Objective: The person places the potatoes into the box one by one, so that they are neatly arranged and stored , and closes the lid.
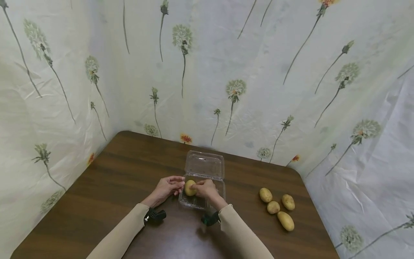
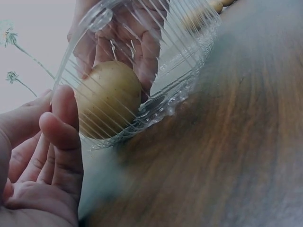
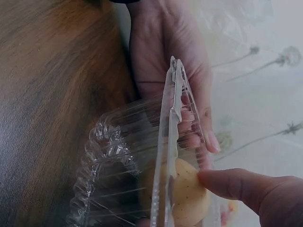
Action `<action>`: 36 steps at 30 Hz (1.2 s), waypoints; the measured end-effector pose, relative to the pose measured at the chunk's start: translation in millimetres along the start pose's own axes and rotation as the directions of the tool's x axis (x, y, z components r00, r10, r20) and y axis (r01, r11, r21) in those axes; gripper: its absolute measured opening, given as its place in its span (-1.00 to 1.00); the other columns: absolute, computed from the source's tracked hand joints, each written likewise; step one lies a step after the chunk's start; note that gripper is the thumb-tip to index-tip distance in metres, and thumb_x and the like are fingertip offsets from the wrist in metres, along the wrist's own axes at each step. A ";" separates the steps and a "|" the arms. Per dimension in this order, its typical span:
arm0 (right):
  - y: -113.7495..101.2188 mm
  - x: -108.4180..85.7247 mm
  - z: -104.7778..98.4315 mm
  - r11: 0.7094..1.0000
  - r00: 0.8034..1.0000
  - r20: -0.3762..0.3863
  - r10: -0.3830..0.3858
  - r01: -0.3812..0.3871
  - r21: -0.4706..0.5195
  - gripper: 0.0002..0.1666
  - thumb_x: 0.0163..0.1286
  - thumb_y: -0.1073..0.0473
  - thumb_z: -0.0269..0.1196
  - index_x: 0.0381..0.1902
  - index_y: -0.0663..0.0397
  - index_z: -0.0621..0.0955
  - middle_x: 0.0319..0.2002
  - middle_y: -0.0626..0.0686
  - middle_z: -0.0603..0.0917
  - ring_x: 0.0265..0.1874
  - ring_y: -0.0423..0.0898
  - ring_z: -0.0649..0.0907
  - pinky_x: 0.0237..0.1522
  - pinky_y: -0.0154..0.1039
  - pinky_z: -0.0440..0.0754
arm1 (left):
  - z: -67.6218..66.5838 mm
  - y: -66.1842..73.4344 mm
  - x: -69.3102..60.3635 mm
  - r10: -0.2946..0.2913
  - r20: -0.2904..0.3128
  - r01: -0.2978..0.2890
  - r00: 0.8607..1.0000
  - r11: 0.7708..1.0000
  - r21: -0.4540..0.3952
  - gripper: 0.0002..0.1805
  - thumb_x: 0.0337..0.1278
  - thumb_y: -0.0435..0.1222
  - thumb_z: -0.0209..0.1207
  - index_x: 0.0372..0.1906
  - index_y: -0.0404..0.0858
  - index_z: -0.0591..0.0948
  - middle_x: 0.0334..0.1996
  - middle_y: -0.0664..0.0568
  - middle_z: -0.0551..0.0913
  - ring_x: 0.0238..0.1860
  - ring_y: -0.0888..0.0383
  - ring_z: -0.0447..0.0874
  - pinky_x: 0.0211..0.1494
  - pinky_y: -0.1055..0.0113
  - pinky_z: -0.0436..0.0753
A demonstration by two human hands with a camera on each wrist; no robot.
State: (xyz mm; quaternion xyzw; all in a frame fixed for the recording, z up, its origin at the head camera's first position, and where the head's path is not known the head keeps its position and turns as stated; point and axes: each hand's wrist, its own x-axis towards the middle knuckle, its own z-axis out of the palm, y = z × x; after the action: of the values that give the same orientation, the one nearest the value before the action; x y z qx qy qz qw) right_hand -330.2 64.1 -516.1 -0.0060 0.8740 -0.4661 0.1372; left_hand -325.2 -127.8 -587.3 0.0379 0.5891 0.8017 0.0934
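A clear plastic clamshell container [image 1: 220, 190] stands on the table with its hinged lid [image 1: 204, 164] raised at the back. Inside its left part is a yellow potato [image 1: 189, 190], also visible through the ribbed wall in the left wrist view. My right hand [image 1: 207, 189] reaches into the container and grips this potato [image 3: 189, 196], the thumb pressed on its side. At the left rim, my left hand [image 1: 165, 189] pinches the container's edge with thumb and fingertips. The left wrist view shows those fingers [image 2: 64, 127] close against the plastic.
Several loose potatoes [image 1: 273, 207] lie grouped on the right side of the brown wooden table [image 1: 139, 154]. A flower-patterned curtain [image 1: 207, 72] hangs behind and along both sides of the table. Dark wrist cameras [image 1: 156, 215] hang under both wrists.
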 end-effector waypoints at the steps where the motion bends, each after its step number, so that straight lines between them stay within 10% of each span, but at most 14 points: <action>1: 0.3 0.2 -0.2 1.000 1.000 0.000 0.000 0.000 0.005 -0.52 0.10 0.08 0.45 -0.12 0.33 0.69 -0.28 0.15 0.74 -0.39 -0.04 0.76 -0.28 -0.24 0.71 | -0.4 0.0 0.1 -0.002 -0.001 0.002 1.000 1.000 0.003 -0.51 0.20 -0.30 0.27 0.15 -0.49 0.48 -0.34 0.09 0.71 -0.50 0.27 0.57 -0.49 0.47 0.50; 36: 4.2 -2.1 4.6 0.999 0.998 -0.058 -0.036 0.037 0.011 -0.51 0.09 0.09 0.45 -0.13 0.37 0.67 -0.32 0.16 0.75 -0.43 -0.02 0.75 -0.40 -0.30 0.65 | 2.0 4.2 -4.0 0.015 0.007 -0.015 1.000 0.999 0.030 -0.55 0.23 -0.31 0.24 0.13 -0.49 0.49 -0.38 0.08 0.69 -0.51 0.27 0.57 -0.48 0.47 0.51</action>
State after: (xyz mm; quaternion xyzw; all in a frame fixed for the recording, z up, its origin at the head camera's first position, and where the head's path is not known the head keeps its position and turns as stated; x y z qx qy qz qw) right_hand -326.6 63.0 -521.4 -0.0075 0.8744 -0.4739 0.1036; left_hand -321.4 -127.9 -582.5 0.0465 0.6004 0.7934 0.0888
